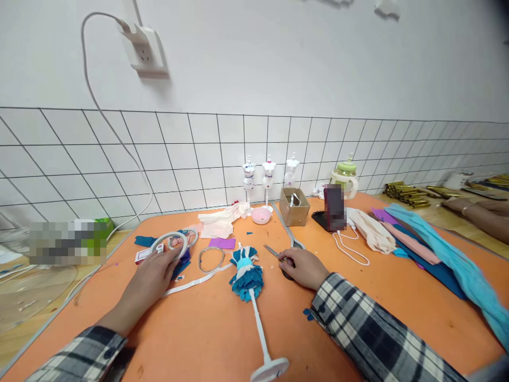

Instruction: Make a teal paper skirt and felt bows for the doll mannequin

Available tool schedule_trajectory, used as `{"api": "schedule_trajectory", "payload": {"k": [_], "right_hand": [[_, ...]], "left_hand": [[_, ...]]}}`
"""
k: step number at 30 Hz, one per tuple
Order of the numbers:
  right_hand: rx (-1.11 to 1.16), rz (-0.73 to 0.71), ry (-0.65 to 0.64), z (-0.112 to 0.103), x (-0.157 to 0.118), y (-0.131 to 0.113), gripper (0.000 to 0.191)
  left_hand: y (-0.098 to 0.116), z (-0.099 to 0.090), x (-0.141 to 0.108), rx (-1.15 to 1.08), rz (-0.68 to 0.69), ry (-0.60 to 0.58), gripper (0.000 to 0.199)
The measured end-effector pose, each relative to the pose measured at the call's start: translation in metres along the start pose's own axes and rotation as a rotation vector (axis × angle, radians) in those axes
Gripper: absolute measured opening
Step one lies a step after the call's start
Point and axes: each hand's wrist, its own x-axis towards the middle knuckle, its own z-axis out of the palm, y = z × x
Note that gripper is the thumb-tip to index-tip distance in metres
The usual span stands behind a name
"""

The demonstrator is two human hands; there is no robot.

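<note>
My left hand point(153, 276) grips a roll of white tape point(185, 245), its ring tilted up from the table. A pale strip point(194, 284) runs from near that hand toward a miniature dress form point(257, 323) lying on its side. The form wears a ruffled teal dress point(247, 281) with a light blue and white waist. My right hand point(306, 268) is closed round the black handles of scissors point(272, 250), whose blades point up and left. Beside my left hand are a small red-and-white box point(142, 255), dark blue fabric scraps and another ring point(211, 260).
Three white dress forms point(269, 175) stand by the wall, near a pink dish point(261, 215) and cardboard box point(294, 207). A phone point(334, 208), white cable point(345, 254) and fabric strips point(429, 260) lie right. Another person's hand point(457, 205) is far right.
</note>
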Motion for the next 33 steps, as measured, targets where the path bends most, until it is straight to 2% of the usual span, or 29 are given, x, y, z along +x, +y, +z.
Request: {"api": "schedule_trajectory", "payload": {"k": [2, 3, 5, 7, 9, 12, 16, 17, 18, 19, 21, 23, 24, 26, 29, 31, 33], "right_hand": [[0.011, -0.005, 0.004, 0.0, 0.001, 0.001, 0.022], [0.016, -0.009, 0.006, 0.001, 0.001, 0.001, 0.022], [0.027, -0.017, 0.007, 0.001, 0.002, 0.002, 0.021], [0.036, -0.026, 0.009, 0.002, 0.002, 0.002, 0.02], [0.042, -0.032, 0.013, 0.002, 0.001, 0.002, 0.02], [0.049, -0.036, 0.025, 0.003, 0.001, 0.003, 0.019], [0.06, -0.029, 0.086, 0.002, 0.001, 0.001, 0.019], [0.065, -0.032, 0.101, 0.002, 0.001, 0.001, 0.018], [0.071, -0.04, 0.114, 0.003, 0.0, 0.0, 0.018], [0.078, -0.049, 0.123, 0.003, 0.0, -0.001, 0.018], [0.089, -0.066, 0.137, 0.003, -0.001, -0.001, 0.017], [0.092, -0.065, 0.157, 0.003, -0.002, 0.0, 0.017], [0.089, -0.059, 0.173, 0.001, -0.003, -0.001, 0.018], [0.074, -0.054, 0.218, -0.004, -0.007, -0.009, 0.019], [0.076, -0.141, 0.27, -0.019, -0.014, -0.042, 0.019], [0.097, -0.303, 0.217, -0.03, -0.018, -0.075, 0.017], [0.073, -0.451, 0.196, -0.038, -0.019, -0.108, 0.015]], "left_hand": [[-0.003, -0.002, 0.002, 0.019, 0.008, 0.033, 0.041], [0.002, -0.004, 0.002, 0.02, -0.001, 0.1, 0.041], [0.026, -0.01, 0.001, 0.001, 0.016, 0.207, 0.043], [0.06, -0.012, 0.0, -0.047, 0.095, 0.164, 0.041], [0.092, -0.009, 0.001, -0.04, 0.081, 0.057, 0.046], [0.117, -0.001, 0.004, -0.032, 0.018, -0.049, 0.037], [0.109, -0.001, 0.003, -0.106, 0.026, -0.117, 0.033], [0.103, -0.005, 0.001, -0.139, 0.002, -0.109, 0.032], [0.098, -0.009, -0.002, -0.225, -0.08, -0.093, 0.031], [0.093, -0.014, -0.004, -0.342, -0.169, -0.068, 0.031], [0.086, -0.024, -0.008, -0.553, -0.31, 0.074, 0.032], [0.082, -0.033, -0.01, -0.75, -0.381, 0.206, 0.036], [0.081, -0.037, -0.012, -0.838, -0.406, 0.231, 0.039], [0.082, -0.041, -0.015, -1.008, -0.444, 0.206, 0.045], [0.088, -0.042, -0.023, -1.241, -0.445, 0.174, 0.048], [0.097, -0.044, -0.029, -1.35, -0.419, 0.14, 0.044], [0.107, -0.048, -0.032, -1.369, -0.433, 0.041, 0.04]]}}
